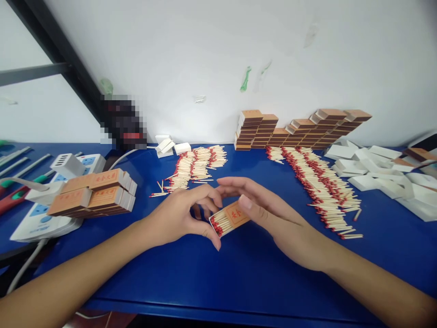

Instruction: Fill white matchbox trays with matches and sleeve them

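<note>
Between my two hands is a matchbox, its tray partly slid out on the left and filled with red-headed matches. My right hand grips the orange sleeve, thumb on top and fingers behind. My left hand curls around the tray's open end, thumb at the near corner and fingers at the far side. The box is held above the blue table. Beyond my left hand lies a spread of loose matches. Longer rows of matches stretch past my right hand.
Stacked matchboxes stand against the white wall. More matchboxes rest on a white power strip at left. White empty trays are heaped at right, with a few small white trays at the back. Screwdriver-like tools lie far left.
</note>
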Motion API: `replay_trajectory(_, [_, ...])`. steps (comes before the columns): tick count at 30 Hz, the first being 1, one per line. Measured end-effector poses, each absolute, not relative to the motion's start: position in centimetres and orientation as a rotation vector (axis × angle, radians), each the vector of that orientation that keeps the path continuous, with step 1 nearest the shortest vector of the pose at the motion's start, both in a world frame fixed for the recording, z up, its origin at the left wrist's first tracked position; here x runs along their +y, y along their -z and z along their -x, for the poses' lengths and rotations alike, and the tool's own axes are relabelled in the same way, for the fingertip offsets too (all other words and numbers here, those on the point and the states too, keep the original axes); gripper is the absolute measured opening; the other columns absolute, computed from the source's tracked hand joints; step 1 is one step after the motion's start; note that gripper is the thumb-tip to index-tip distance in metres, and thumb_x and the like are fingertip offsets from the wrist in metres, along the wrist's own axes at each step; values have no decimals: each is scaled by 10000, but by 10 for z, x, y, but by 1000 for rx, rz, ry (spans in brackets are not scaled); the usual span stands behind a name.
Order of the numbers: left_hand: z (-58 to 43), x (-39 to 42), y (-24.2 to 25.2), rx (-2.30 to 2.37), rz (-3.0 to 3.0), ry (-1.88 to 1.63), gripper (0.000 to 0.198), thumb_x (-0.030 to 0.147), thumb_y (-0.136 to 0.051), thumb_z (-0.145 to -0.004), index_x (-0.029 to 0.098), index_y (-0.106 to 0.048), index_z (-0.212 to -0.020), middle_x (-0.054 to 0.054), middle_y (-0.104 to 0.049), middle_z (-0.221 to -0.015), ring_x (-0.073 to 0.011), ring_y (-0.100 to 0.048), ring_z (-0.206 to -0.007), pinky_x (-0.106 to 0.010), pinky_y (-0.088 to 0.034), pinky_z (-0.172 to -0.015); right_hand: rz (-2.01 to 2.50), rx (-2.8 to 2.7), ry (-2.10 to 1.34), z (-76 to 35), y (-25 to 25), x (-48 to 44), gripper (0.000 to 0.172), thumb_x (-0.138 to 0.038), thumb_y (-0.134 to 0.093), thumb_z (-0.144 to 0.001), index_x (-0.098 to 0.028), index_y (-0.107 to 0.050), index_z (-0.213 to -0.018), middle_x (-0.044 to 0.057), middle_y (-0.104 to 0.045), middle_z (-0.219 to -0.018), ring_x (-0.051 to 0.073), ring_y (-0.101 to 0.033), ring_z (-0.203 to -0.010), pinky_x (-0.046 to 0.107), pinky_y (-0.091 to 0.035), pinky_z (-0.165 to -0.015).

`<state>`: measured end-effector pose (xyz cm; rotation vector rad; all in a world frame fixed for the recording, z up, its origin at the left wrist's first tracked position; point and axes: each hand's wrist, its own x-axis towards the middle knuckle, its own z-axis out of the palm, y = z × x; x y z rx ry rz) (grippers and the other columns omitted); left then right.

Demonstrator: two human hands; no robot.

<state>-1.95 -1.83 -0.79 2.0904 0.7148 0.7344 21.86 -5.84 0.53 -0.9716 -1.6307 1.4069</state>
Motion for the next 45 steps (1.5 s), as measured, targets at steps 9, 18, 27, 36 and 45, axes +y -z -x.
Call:
replay_trajectory(9, [19,-20,5,796,-2108,-673,511,377,-905,-772,203,-670,-1190,-11,-786,-951,-132,-732,-765,-228,-583,-664,1118,-1716,-1222,-218,-2,-59,428,-554,-502,-1052,-307,-596,-1390,64,-660,-1408,265,-599,-1342,455,-518,-1128])
replay_trajectory(18, [19,-15,3,1017,-2029,-951,421,337,-816,-840,164,-735,-1215,-63,-792,-1008,-124,-714,-731,-221,-612,-651,1185,-1667,-1174,-227,4,-53,646,-519,-731,-928,-297,-479,-1480,127,-631,-1445,257,-724,-1116,462,-640,-958])
replay_trajectory(27, [20,-15,5,888,-2095,-874,405,310,-849,-846,191,-733,-1215,-16,-791,-962,-115,-738,-759,-203,-604,-685,1183,-1774,-1180,-226,-1,-55,496,-520,-581,-1023,-263,-563,-1447,82,-757,-1133,223,-750,-889,439,-655,-875])
replay_trajectory(36, [19,-17,10,796,-2240,-954,738,417,-979,-612,217,-673,-1253,-10,-780,-976,-123,-697,-751,-233,-589,-709,1094,-1772,-1361,-213,2,-73,652,-565,-515,-1044,-370,-343,-1643,40,-393,-1698,286,-374,-1557,539,-390,-1240])
replay_trajectory(45, [18,-15,15,736,-2240,-954,552,413,-950,-675,195,-665,-1095,31,-705,-834,-93,-616,-654,-216,-545,-631,1063,-1861,-1465,-212,-6,-81,760,-599,-437,-1063,-360,-108,-1705,42,-314,-1732,289,-252,-1607,587,-214,-1301])
